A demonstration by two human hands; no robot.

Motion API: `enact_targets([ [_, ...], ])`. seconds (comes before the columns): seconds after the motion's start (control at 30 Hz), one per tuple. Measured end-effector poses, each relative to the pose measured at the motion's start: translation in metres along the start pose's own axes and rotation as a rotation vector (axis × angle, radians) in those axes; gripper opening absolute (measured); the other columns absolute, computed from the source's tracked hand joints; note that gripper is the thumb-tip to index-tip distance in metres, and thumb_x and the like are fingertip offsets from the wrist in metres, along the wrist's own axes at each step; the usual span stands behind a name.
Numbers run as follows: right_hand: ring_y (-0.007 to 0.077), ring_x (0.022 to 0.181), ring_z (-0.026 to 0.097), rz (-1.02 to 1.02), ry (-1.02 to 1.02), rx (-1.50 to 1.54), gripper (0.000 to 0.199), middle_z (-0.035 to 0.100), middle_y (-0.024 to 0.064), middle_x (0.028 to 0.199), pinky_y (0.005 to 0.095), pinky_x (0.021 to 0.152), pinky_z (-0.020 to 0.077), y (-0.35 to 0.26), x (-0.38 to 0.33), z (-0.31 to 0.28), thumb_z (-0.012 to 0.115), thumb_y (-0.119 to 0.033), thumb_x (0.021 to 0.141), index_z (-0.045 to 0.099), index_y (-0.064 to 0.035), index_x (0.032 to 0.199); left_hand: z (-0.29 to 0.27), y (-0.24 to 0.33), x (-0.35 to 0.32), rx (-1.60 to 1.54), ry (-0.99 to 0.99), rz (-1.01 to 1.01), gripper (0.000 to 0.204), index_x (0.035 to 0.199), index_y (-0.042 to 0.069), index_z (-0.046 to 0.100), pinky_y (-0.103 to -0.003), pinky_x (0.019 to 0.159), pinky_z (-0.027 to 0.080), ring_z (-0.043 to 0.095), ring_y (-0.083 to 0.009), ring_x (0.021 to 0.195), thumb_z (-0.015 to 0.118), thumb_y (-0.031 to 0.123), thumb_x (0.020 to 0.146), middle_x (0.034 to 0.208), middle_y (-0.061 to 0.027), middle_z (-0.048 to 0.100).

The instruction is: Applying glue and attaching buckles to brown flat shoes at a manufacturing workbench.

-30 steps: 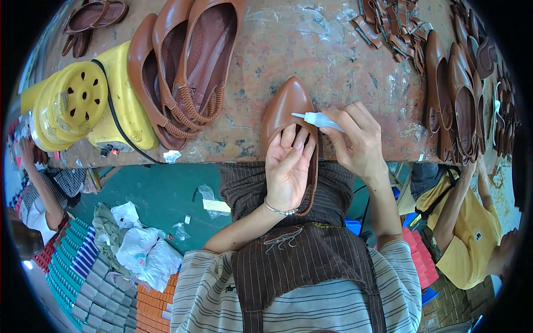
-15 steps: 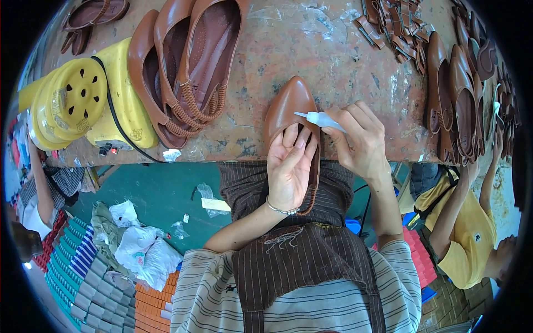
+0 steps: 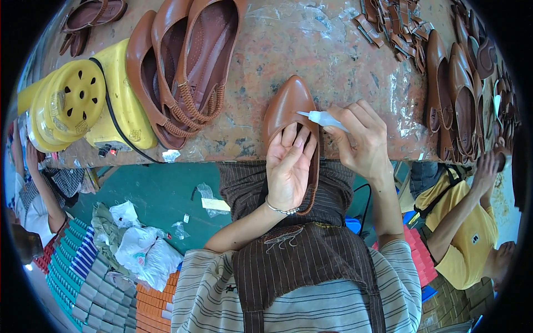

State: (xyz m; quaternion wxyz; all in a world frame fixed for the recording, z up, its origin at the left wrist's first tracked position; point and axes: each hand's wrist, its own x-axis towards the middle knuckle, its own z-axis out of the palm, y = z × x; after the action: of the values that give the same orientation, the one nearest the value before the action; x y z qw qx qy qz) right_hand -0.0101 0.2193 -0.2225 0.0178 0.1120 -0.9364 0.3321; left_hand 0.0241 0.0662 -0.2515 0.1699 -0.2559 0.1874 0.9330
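Observation:
A brown pointed slingback shoe (image 3: 291,104) lies at the table's near edge, toe pointing away from me. My left hand (image 3: 290,169) has its fingers tucked into the shoe's opening, palm up, gripping it from inside. In my right hand (image 3: 362,136) is a small translucent squeeze bottle with a thin nozzle (image 3: 321,117), pinched between thumb and fingers. The nozzle's tip is at the right side of the shoe's upper, just above the opening; whether it touches I cannot tell.
Several brown slingbacks (image 3: 206,50) stand to the left beside a yellow blower-like machine (image 3: 78,100). Brown bow pieces (image 3: 397,25) lie at the far right, near more shoes (image 3: 463,94). A co-worker in a yellow shirt (image 3: 466,227) sits at the right; another person's arm (image 3: 44,186) shows at left.
The bottle in my right hand has shifted very slightly to the right. My left hand and the shoe stay nearly still. The co-worker's hands at the right have moved.

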Motion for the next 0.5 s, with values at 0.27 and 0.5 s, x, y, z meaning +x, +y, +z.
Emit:
enact_targets([
  [0.27, 0.0240, 0.073, 0.059, 0.076, 0.066, 0.159, 0.019, 0.063, 0.0079, 0.084, 0.0315, 0.064, 0.0474, 0.017, -0.002, -0.002, 0.070, -0.008, 0.075, 0.063, -0.0016, 0.092, -0.003, -0.002, -0.001, 0.005, 0.009, 0.009, 0.045, 0.131, -0.004, 0.034, -0.048, 0.113, 0.025, 0.034, -0.0324, 0.133, 0.051, 0.001, 0.090, 0.121, -0.0089, 0.046],
  [0.5, 0.0321, 0.113, 0.053, 0.091, 0.421, 0.139, 0.032, 0.063, 0.0095, 0.106, 0.0439, 0.096, 0.0395, 0.060, 0.031, 0.032, 0.064, -0.004, 0.080, 0.057, -0.0039, 0.111, -0.012, 0.000, 0.000, -0.034, -0.070, 0.012, 0.037, 0.123, 0.000, 0.042, -0.042, 0.106, 0.034, 0.045, -0.0219, 0.118, 0.052, -0.005, 0.089, 0.120, -0.0040, 0.049],
])
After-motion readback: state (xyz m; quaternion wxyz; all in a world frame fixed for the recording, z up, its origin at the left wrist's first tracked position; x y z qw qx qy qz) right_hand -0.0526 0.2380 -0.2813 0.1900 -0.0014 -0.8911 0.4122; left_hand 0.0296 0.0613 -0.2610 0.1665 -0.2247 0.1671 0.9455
